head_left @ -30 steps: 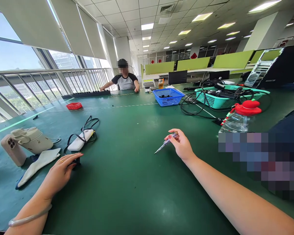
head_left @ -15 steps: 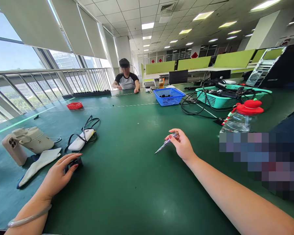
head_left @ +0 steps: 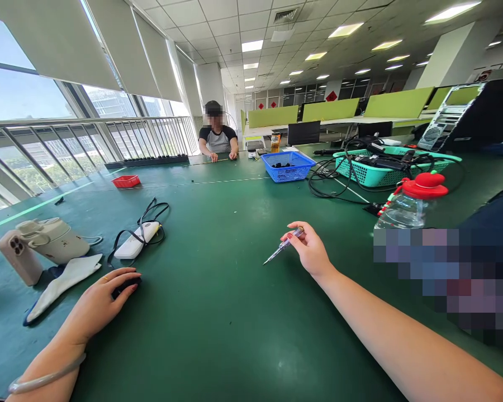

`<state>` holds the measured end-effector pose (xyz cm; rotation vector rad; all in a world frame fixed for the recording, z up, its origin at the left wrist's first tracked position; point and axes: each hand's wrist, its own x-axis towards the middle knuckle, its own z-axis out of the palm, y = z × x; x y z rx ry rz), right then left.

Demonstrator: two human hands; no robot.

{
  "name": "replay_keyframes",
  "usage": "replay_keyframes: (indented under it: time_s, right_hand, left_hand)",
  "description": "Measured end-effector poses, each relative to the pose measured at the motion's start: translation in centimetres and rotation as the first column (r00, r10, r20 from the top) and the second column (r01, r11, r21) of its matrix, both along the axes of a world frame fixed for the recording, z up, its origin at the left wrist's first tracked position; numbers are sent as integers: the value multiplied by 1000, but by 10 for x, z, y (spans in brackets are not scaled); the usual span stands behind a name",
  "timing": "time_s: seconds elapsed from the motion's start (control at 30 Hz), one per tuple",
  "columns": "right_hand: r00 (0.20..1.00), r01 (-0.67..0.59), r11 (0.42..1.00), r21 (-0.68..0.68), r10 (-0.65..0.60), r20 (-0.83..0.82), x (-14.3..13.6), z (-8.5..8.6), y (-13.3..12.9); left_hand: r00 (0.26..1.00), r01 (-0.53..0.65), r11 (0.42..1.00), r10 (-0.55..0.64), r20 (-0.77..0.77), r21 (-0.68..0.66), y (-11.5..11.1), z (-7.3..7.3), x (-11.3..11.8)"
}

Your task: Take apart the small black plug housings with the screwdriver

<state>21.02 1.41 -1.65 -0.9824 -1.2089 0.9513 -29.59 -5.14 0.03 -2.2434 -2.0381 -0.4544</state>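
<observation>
My right hand [head_left: 313, 252] is over the right middle of the green table [head_left: 218, 346]. Its fingers pinch a slim screwdriver [head_left: 281, 245] with a see-through handle, the thin tip slanting down to the left. At the lower left, my left hand [head_left: 95, 306] curls its fingers and thumb round a small black object [head_left: 126, 286]. Most of that object is covered by the hand, so its kind is unclear. Just beyond this hand lie a white power bank-like device [head_left: 136, 241] with a black strap and a whitish cloth pouch [head_left: 67, 285].
Left stand a phone [head_left: 20, 258] and a cream case [head_left: 52, 240]. Farther off are a red tray [head_left: 126, 181], a blue basket [head_left: 288, 174] and a teal basket [head_left: 375, 176] of cables. A red-lidded bottle [head_left: 406, 212] stands right. A person [head_left: 218, 137] sits at the far end.
My left fingers have shifted over the black object, which looks turned and more covered. The right hand keeps the screwdriver in nearly the same place. The far person's hands have moved closer together.
</observation>
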Motion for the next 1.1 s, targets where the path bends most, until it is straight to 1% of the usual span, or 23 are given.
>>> replay_keyframes:
  time_s: [0.2,0.33,0.37,0.5,0.57,0.63,0.7,0.73,0.8,0.83,0.87,0.9,0.93,1.0,1.03,1.1]
  right_hand:
    - [1000,-2,1000,1,2,6,0,1,-1]
    - [1000,-2,1000,4,2,1,-1,1,0]
    - [1000,-2,1000,7,2,4,-1,1,0]
    - [998,26,999,38,-28,55,-1,2,-1]
    - [991,82,991,106,-93,97,-1,4,-4]
    - [970,146,962,233,-185,157,-1,7,-9]
    - [931,156,903,400,-270,246,-2,11,-16]
    - [905,122,863,490,-299,302,-3,13,-19]
    - [849,20,776,631,-346,400,-5,17,-24]
    - [821,-34,738,674,-363,440,-7,18,-26]
    - [798,-83,706,703,-375,471,-9,19,-27]
    - [779,-125,685,718,-380,498,-11,20,-27]
    - [766,-155,675,721,-378,519,-12,20,-27]
    - [754,-181,684,706,-365,547,-13,20,-26]
    - [751,-182,700,691,-354,557,-13,20,-25]
    - [748,-174,736,654,-333,574,-11,19,-23]
  left_hand:
    - [999,-47,999,47,9,-5,1,0,-1]
    - [998,-63,995,64,6,-81,-1,4,3]
    - [997,-73,994,74,6,-83,-2,6,4]
    - [992,-125,992,125,-11,-15,-10,17,13]
    - [986,-162,986,161,-32,-47,-13,23,18]
    - [982,-189,979,186,-44,-79,-13,29,24]
    - [986,-168,984,166,-34,-60,-12,37,33]
    - [991,-135,990,134,-19,-33,-10,42,40]
    - [999,-40,999,40,23,12,-6,53,62]
    - [999,24,999,-25,47,24,-5,59,77]
    - [993,97,995,-97,67,13,-3,65,95]
    - [982,174,984,-171,80,-31,-1,70,115]
    - [965,257,963,-250,84,-82,2,75,137]
    - [920,390,912,-382,84,-123,7,78,182]
    - [900,435,891,-428,81,-133,11,77,204]
    - [875,484,863,-477,80,-146,20,69,242]
